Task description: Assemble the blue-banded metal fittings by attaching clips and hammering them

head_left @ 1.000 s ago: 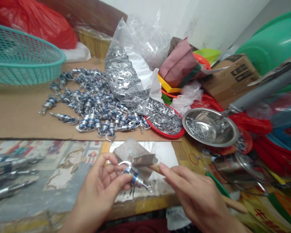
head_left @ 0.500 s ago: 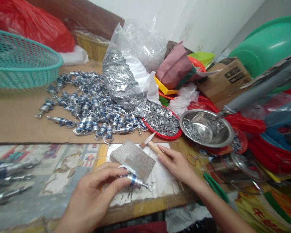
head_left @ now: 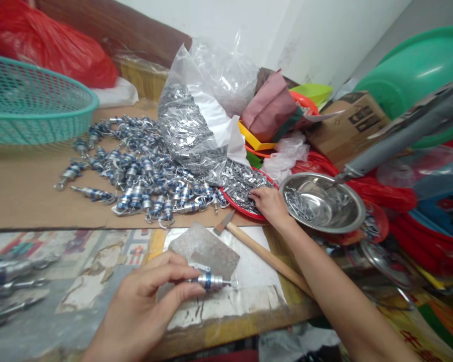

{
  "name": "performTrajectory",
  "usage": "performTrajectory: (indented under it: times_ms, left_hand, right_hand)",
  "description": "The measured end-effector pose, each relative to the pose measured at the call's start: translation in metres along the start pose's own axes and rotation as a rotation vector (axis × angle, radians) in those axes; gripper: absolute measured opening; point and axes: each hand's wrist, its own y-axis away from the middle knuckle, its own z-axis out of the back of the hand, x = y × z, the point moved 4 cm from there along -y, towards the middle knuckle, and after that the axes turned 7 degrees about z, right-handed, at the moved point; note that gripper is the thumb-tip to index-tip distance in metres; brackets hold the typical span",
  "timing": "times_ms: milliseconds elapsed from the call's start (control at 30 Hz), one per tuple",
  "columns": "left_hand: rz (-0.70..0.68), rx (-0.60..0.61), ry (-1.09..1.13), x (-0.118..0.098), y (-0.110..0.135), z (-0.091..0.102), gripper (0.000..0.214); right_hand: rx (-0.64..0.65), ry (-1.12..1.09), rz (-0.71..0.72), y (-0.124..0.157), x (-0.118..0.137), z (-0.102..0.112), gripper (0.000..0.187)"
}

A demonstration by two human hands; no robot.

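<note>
Between the thumb and fingers of my left hand [head_left: 147,301] is a silver-and-blue metal fitting [head_left: 211,281], its ring end pointing right. It is held at the near edge of a grey metal block [head_left: 207,246]. My right hand [head_left: 268,203] reaches into a red dish [head_left: 236,205] heaped with small flat metal clips [head_left: 236,181]. Its fingers are pinched together at the pile, and whatever they grip is hidden. A hammer [head_left: 264,249] with a wooden handle lies beside the block, partly under my right forearm.
Many similar fittings [head_left: 136,166] are piled on cardboard [head_left: 30,201], near a turquoise basket [head_left: 41,115]. Behind the dish leans a clear bag of clips [head_left: 189,130]. A steel bowl [head_left: 324,206] with metal pins stands to the right, under a grey metal bar [head_left: 407,125].
My right hand has let go of the hammer, which now lies on the bench, and has moved up to the clips in the red dish. My left hand still holds the fitting, now turned more level.
</note>
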Motion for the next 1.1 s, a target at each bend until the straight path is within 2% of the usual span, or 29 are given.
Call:
performTrajectory:
  times_ms: [100, 167, 300, 367, 433, 533, 600, 700, 800, 867, 933, 967, 1033, 1100]
  left_hand:
    - [-0.05, -0.005, -0.015, -0.001, 0.0, 0.002, 0.014]
    - [-0.079, -0.01, -0.019, -0.002, 0.001, 0.002, 0.014]
    - [-0.094, -0.05, -0.009, -0.005, 0.004, -0.002, 0.016]
    - [-0.057, -0.126, 0.047, -0.004, 0.006, -0.004, 0.022]
    - [0.0, -0.202, 0.129, 0.0, 0.008, -0.005, 0.028]
    - [0.059, -0.218, 0.206, 0.005, 0.009, -0.009, 0.036]
    - [0.056, -0.206, 0.206, 0.006, 0.009, -0.009, 0.039]
    - [-0.018, -0.207, 0.168, 0.002, 0.007, -0.006, 0.039]
    - [-0.074, -0.149, 0.13, -0.006, 0.004, -0.004, 0.03]
    - [-0.032, -0.116, 0.151, -0.008, 0.002, -0.001, 0.027]
    - [0.031, -0.094, 0.188, -0.008, 0.002, 0.002, 0.025]
    - [0.055, -0.087, 0.19, -0.008, 0.002, 0.003, 0.023]
    - [0.044, -0.051, 0.137, -0.01, 0.003, 0.005, 0.018]
    - [-0.008, -0.047, 0.056, -0.015, 0.004, 0.006, 0.013]
  right_hand:
    - [-0.078, -0.025, -0.003, 0.01, 0.006, 0.01, 0.012]
    - [-0.159, -0.062, -0.011, 0.016, 0.013, 0.02, 0.012]
    - [-0.253, -0.212, 0.008, 0.035, 0.05, 0.037, 0.019]
    - [-0.208, -0.348, 0.087, 0.05, 0.081, 0.041, 0.017]
    - [-0.124, -0.581, 0.264, 0.068, 0.116, 0.044, 0.01]
    - [-0.051, -0.853, 0.465, 0.09, 0.149, 0.049, 0.014]
    - [-0.04, -0.933, 0.473, 0.096, 0.155, 0.049, 0.017]
    - [-0.043, -0.998, 0.378, 0.099, 0.152, 0.047, 0.014]
    - [-0.042, -0.959, 0.304, 0.103, 0.149, 0.045, 0.01]
    - [-0.054, -0.904, 0.351, 0.108, 0.149, 0.044, 0.019]
    - [-0.115, -0.794, 0.494, 0.114, 0.15, 0.046, 0.028]
    - [-0.159, -0.71, 0.586, 0.117, 0.151, 0.048, 0.026]
    - [-0.233, -0.514, 0.759, 0.121, 0.153, 0.052, 0.016]
    - [-0.249, -0.374, 0.865, 0.122, 0.155, 0.056, 0.017]
